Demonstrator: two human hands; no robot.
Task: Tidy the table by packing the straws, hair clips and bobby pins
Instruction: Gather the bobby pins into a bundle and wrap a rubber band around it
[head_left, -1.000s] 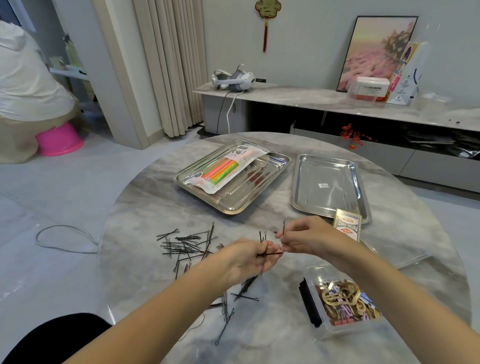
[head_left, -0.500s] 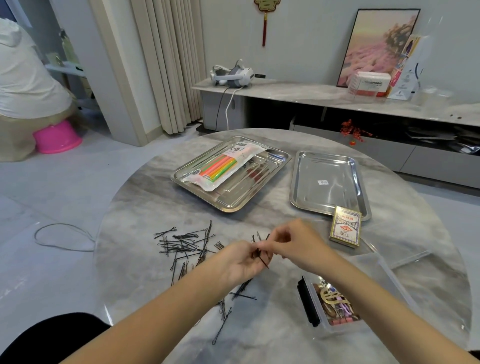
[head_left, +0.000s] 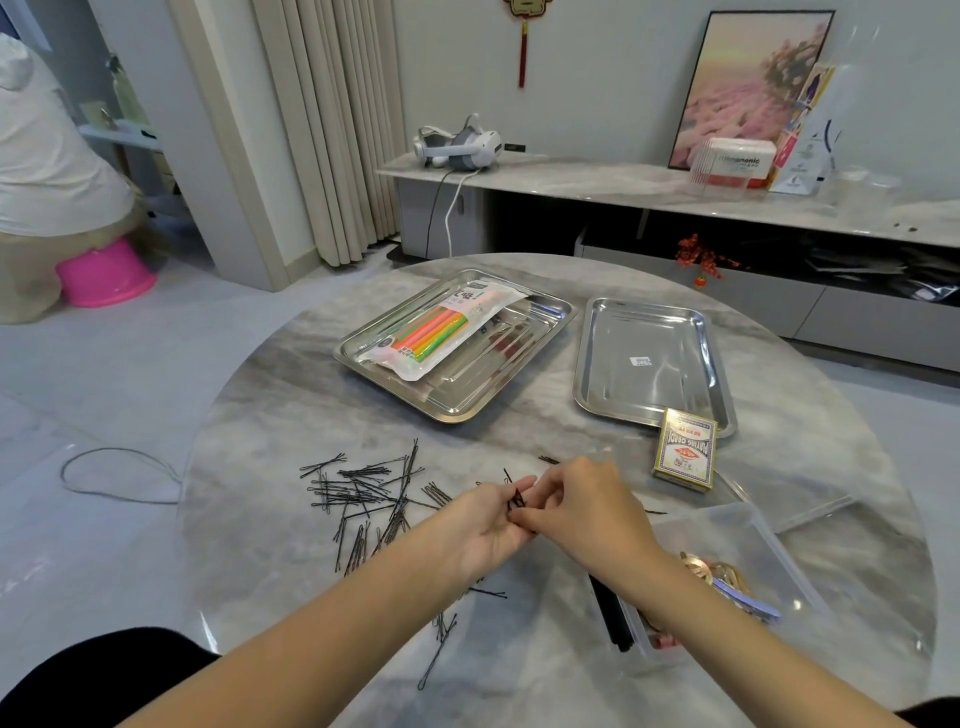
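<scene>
Several black bobby pins (head_left: 363, 493) lie scattered on the round marble table (head_left: 291, 405), left of my hands. My left hand (head_left: 483, 525) holds a small bunch of bobby pins (head_left: 517, 500) between its fingers. My right hand (head_left: 582, 506) meets it and pinches the same bunch with its fingertips. A bag of coloured straws (head_left: 439, 332) lies in the left steel tray (head_left: 519, 374). Hair clips (head_left: 727, 579) sit in a clear plastic box (head_left: 737, 535) under my right forearm.
A second steel tray (head_left: 649, 332) stands at the back right, with a pack of playing cards (head_left: 684, 449) at its near edge. The box's clear lid (head_left: 810, 512) lies to the right. A few more bobby pins (head_left: 439, 649) lie near the table's front.
My hands have come closer together and lower over the table; the pins held between them are now bunched in my left fingers. The view has shifted slightly.
</scene>
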